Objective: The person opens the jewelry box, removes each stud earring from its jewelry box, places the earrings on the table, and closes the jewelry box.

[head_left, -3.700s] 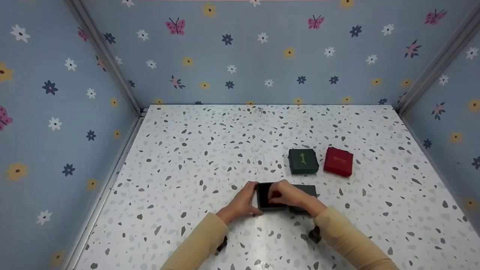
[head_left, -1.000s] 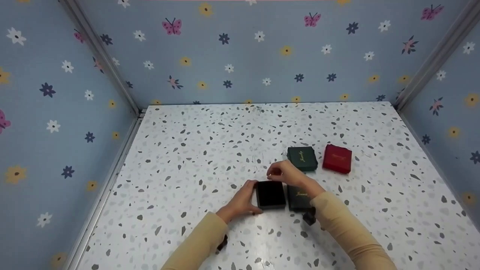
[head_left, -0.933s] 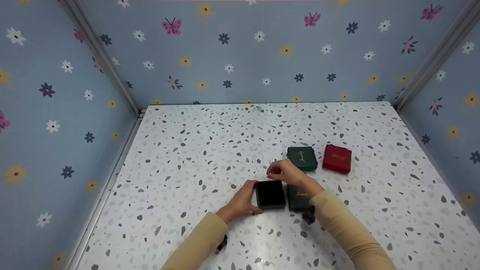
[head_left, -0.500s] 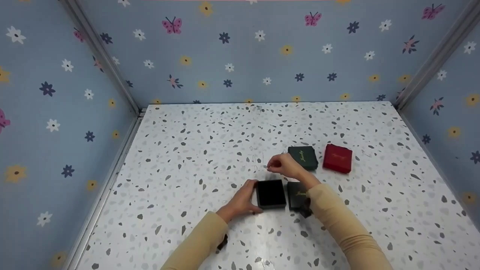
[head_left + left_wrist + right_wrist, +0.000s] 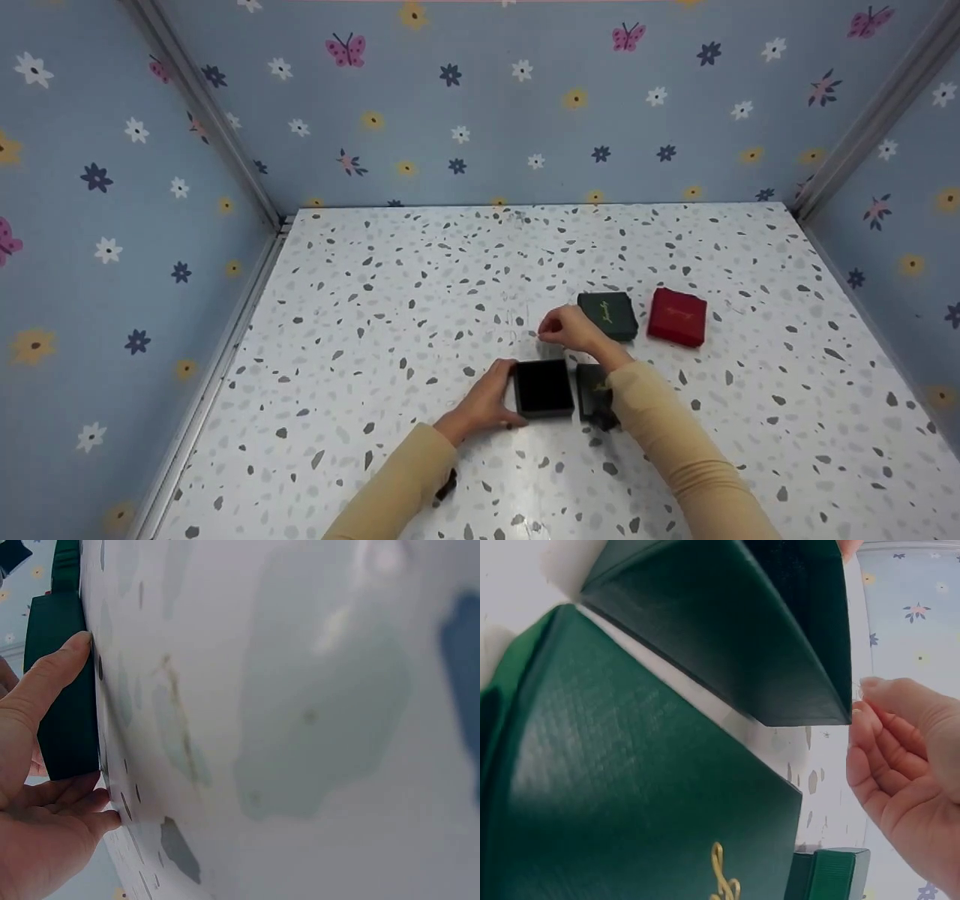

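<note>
My left hand (image 5: 481,397) grips the near-left side of a dark green jewellery box (image 5: 545,413), which stands open with a black inside. In the left wrist view the thumb lies along the box's green side wall (image 5: 71,709), with the other fingers lower down. My right hand (image 5: 574,330) is raised just behind the box, thumb and index fingertip together in a pinch. A very thin, barely visible strand shows at the fingertips in the right wrist view; its kind cannot be told. Beside the box lies its green lid (image 5: 652,765) with gold lettering, partly behind the right sleeve in the head view.
A second green jewellery box (image 5: 609,316) with gold lettering sits behind the right wrist. To its right is a red jewellery box (image 5: 677,317). All stand on a white speckled tabletop (image 5: 390,300) with flowered walls (image 5: 525,112) at the back and sides.
My right hand, inside the open box at first, has risen out of it and moved back toward the rear of the table, still pinching. My left hand stays at the box.
</note>
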Tool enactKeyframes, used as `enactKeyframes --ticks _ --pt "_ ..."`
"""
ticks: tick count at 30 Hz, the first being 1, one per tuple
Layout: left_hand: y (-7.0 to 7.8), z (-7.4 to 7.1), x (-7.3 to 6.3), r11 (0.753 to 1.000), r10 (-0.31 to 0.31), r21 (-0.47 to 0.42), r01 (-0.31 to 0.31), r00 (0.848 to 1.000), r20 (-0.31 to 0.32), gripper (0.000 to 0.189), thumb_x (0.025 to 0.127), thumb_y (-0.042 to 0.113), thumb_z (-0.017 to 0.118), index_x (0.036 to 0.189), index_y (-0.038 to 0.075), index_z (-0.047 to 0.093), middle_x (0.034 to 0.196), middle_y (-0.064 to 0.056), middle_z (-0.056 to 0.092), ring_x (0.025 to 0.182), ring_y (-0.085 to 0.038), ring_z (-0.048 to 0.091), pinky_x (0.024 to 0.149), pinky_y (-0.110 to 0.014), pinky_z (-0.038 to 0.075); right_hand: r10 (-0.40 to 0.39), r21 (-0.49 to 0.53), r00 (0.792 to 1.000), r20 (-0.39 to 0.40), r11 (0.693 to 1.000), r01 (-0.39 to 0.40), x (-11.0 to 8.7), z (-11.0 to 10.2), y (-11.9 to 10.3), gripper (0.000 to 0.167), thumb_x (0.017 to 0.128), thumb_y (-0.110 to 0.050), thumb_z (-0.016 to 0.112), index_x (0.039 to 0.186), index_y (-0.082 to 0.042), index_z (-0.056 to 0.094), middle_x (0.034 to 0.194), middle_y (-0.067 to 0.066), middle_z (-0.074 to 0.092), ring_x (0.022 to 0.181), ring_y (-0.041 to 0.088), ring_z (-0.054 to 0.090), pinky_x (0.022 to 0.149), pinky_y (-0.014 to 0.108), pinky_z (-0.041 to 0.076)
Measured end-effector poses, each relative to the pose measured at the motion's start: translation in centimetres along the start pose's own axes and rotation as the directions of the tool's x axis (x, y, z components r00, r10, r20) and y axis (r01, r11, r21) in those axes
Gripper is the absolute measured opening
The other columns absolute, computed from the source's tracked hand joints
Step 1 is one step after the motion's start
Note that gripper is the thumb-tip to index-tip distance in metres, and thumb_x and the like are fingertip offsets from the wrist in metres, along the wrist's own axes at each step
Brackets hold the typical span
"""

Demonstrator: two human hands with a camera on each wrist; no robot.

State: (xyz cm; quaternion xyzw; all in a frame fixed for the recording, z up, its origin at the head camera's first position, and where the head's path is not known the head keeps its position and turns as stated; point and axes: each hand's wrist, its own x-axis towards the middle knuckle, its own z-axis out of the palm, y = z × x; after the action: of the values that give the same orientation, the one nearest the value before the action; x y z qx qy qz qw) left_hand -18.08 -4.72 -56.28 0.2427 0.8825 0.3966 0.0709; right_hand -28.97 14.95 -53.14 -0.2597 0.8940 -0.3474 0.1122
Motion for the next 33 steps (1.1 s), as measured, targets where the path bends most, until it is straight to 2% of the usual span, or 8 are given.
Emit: enactKeyframes --ticks 5,12,21,28,33 --pt "0.15 0.0 -0.04 1.0 -0.01 0.006 0.01 1.0 0.005 0.087 0.056 0.019 0.083 0.125 -0.001 0.034 0.118 -0.008 0.042 0.108 -0.019 0.043 0.097 -0.029 0.032 0.056 0.0 0.998 -0.007 0.998 -0.056 -0.01 0.28 0.38 0.006 0.077 -0.005 0.065 0.078 0.0 0.067 0.069 0.006 0.062 0.057 0.01 0.052 0.051 0.025 0.046" --pt "0.31 0.01 -0.06 1.0 -0.003 0.003 0.002 1.0 0.004 0.086 0.057 0.02 0.083 0.125 -0.001 0.035 0.119 -0.008 0.042 0.11 -0.019 0.043 0.097 -0.029 0.032 0.193 -0.004 0.981 -0.001 0.981 -0.193 -0.08 0.51 0.23 0.008 0.077 -0.006 0.064 0.079 0.001 0.068 0.067 0.004 0.06 0.057 0.01 0.051 0.053 0.024 0.045" --pt "0.15 0.03 0.03 1.0 0.003 -0.001 -0.003 1.0 -0.002 0.087 0.056 0.02 0.083 0.125 0.0 0.035 0.118 -0.008 0.042 0.108 -0.018 0.043 0.097 -0.029 0.032 0.189 -0.019 0.982 -0.02 0.982 -0.19 -0.15 0.69 0.5 0.009 0.077 -0.007 0.064 0.078 0.002 0.068 0.065 0.005 0.061 0.054 0.009 0.05 0.051 0.024 0.044" --pt "0.18 -0.07 0.03 1.0 -0.012 -0.016 0.012 1.0 0.005 0.088 0.056 0.019 0.083 0.126 0.0 0.035 0.119 -0.008 0.042 0.11 -0.018 0.042 0.098 -0.028 0.031 0.253 0.003 0.967 -0.013 0.967 -0.253 0.02 0.89 0.85 0.01 0.077 -0.009 0.065 0.078 0.0 0.069 0.066 0.003 0.06 0.055 0.009 0.05 0.051 0.022 0.043" --pt "0.09 -0.1 0.0 1.0 -0.014 -0.022 0.014 1.0 0.004 0.088 0.056 0.019 0.083 0.126 0.0 0.034 0.119 -0.007 0.041 0.11 -0.017 0.042 0.098 -0.028 0.031 0.238 0.001 0.971 -0.034 0.971 -0.238 0.02 0.97 0.89 0.011 0.077 -0.01 0.064 0.077 0.0 0.07 0.064 0.003 0.062 0.054 0.009 0.051 0.049 0.022 0.043"
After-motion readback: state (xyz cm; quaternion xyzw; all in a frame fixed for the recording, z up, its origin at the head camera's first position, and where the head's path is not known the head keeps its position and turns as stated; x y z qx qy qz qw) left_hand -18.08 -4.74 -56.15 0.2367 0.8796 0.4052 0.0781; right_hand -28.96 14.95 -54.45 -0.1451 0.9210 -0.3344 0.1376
